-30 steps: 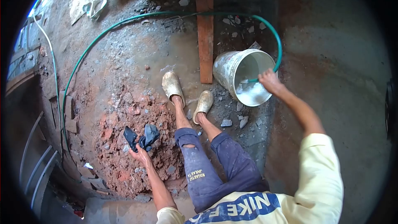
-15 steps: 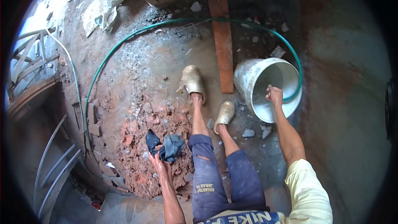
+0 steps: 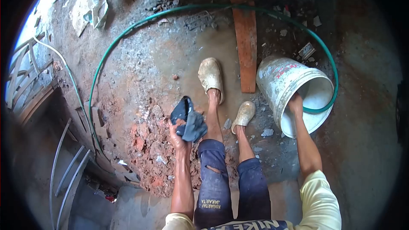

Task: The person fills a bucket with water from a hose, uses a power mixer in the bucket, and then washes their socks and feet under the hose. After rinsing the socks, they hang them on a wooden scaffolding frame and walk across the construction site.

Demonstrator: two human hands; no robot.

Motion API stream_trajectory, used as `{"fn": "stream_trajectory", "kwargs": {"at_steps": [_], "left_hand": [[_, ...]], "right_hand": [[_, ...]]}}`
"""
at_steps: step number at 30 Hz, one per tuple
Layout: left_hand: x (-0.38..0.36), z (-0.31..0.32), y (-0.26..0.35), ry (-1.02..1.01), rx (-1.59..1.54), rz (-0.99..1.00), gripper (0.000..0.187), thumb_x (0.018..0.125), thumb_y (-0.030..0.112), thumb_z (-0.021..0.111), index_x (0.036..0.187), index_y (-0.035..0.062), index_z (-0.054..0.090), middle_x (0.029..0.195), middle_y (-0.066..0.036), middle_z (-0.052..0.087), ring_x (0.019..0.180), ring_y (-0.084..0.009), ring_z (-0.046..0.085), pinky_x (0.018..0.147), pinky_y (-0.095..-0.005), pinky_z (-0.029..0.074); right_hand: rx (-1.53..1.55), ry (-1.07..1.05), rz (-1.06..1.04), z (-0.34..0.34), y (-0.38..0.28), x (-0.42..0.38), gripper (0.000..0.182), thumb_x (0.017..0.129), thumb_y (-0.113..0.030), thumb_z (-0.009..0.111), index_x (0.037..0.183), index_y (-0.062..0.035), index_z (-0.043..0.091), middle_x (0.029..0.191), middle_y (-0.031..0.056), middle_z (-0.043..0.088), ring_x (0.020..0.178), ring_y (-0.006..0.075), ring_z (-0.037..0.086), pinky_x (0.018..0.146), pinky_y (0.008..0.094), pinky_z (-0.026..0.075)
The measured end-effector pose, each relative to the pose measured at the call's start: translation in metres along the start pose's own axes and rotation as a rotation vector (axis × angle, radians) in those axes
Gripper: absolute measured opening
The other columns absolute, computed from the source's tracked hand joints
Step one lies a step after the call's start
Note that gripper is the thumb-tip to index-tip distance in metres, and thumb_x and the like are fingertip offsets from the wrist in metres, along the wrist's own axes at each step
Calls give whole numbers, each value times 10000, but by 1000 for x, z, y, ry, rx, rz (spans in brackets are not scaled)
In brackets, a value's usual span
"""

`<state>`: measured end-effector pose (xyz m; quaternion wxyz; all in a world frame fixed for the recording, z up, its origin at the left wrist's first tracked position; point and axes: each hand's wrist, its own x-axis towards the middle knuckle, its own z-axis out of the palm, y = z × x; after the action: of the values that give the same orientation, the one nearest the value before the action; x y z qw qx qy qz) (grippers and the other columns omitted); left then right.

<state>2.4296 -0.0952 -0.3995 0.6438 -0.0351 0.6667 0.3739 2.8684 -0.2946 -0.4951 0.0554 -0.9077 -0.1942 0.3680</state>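
My left hand [image 3: 180,141] is closed around a dark, crumpled cloth [image 3: 194,125] above a heap of reddish rubble [image 3: 149,157]. Its folds hang over my fingers toward my left knee. A dirty white bucket [image 3: 275,83] is tipped toward me on the wet ground at the right. My right hand [image 3: 295,103] reaches into its mouth, and the fingers are hidden inside. Beside that hand, a green hose [image 3: 336,70] curves over the bucket's rim with its end inside.
A long wooden plank [image 3: 245,38] lies beyond my feet, with the hose crossing it. My muddy clogs [image 3: 210,74] stand on wet ground. Torn sheeting [image 3: 91,6] lies at the upper left, and curved metal bars [image 3: 70,170] are at the lower left. Stone chips lie around the bucket.
My left hand has lifted the cloth up and to the right. My right hand has gone from the bucket's mouth deeper inside. The view has shifted slightly.
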Motion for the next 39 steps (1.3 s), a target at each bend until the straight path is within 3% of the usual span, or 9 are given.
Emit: {"fn": "stream_trajectory", "kwargs": {"at_steps": [4,8,12,19,21,24,30,36,39], "left_hand": [[11,45,1,-50,116,-7,197,850,274,504,886,88,558,815,-31,582,747,-188,587,704,-333,494],[25,37,-7,-42,498,286,208,863,258,476,815,70,551,797,-29,544,732,-165,533,716,-320,452],[31,47,4,131,599,442,293,885,172,426,675,-8,522,720,-75,545,672,-187,495,649,-328,415],[63,-8,54,250,721,443,294,904,207,416,718,3,516,733,-69,528,694,-180,482,681,-341,407],[68,-39,67,298,925,495,282,898,204,404,717,7,493,713,-71,489,684,-188,448,660,-362,388],[77,-94,64,377,1074,596,323,905,243,373,704,-2,434,692,-97,452,654,-217,402,623,-390,353],[73,-143,61,493,1116,460,301,857,211,396,694,-25,487,661,-113,465,634,-230,430,616,-383,361],[47,-126,74,447,1189,370,265,887,209,405,713,23,478,704,-35,464,666,-156,406,633,-332,369],[38,-122,77,443,1148,412,266,864,195,397,713,-2,493,697,-63,480,661,-184,423,638,-350,371]], "right_hand": [[20,647,-286,-85,-75,-67,346,785,-124,705,1097,-11,606,1017,146,613,992,315,578,915,404,425],[121,698,-65,-132,-162,-85,293,819,-132,701,1074,-11,618,1010,102,608,953,223,590,879,351,451],[820,568,-343,-124,-239,1,202,877,-124,650,1037,-2,629,953,64,637,839,122,608,743,227,481],[246,762,-272,-82,-259,256,301,772,-212,717,1043,-85,681,910,96,705,766,234,679,736,335,514],[-544,581,-41,-68,-238,322,455,757,-402,701,1133,-150,654,1058,134,672,930,314,651,850,394,493],[116,603,35,-52,-260,344,796,705,-588,676,1291,-70,530,1339,182,496,1254,309,454,1031,356,355],[166,430,200,-13,-261,389,1227,541,-685,749,1374,99,304,1447,239,318,1359,300,300,1105,341,267],[670,608,559,-20,-298,342,1317,418,-552,873,1301,200,248,1287,273,472,1207,358,480,990,393,424],[759,689,449,-43,-315,315,1136,440,-454,891,1233,155,352,1205,253,525,1104,328,547,957,387,442]]}}
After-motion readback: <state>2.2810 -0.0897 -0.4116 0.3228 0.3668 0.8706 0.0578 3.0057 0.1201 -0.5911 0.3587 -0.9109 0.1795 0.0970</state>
